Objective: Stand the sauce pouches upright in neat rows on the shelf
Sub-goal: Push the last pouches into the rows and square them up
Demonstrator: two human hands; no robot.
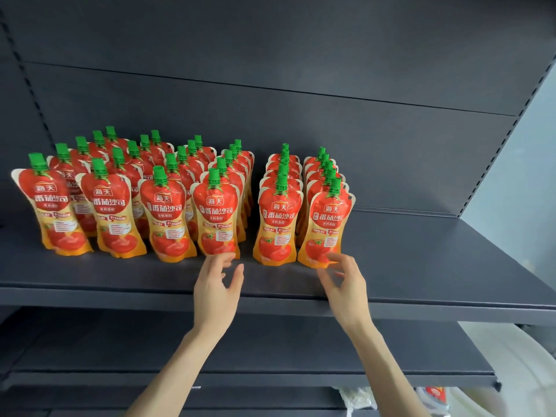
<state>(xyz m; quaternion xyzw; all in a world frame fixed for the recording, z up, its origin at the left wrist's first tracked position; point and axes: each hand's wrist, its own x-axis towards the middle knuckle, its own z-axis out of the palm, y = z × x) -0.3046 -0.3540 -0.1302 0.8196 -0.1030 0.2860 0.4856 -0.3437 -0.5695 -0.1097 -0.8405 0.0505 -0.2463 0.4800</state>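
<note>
Several red-and-orange tomato sauce pouches with green caps stand upright in rows running front to back on the dark shelf [421,266]. My left hand [218,284] is open, fingertips at the base of the front pouch [216,215] of the middle row. My right hand [343,278] is open too, its fingers spread at the bottom of the front pouch [326,224] of the rightmost row. Between the two stands another front pouch [278,221]. Neither hand holds a pouch.
The shelf's right part behind and beside the last row is bare. A lower dark shelf [270,356] sits below. White plastic wrapping [511,371] and a bit of red packaging [434,394] lie at the lower right. A dark back panel [270,85] closes the rear.
</note>
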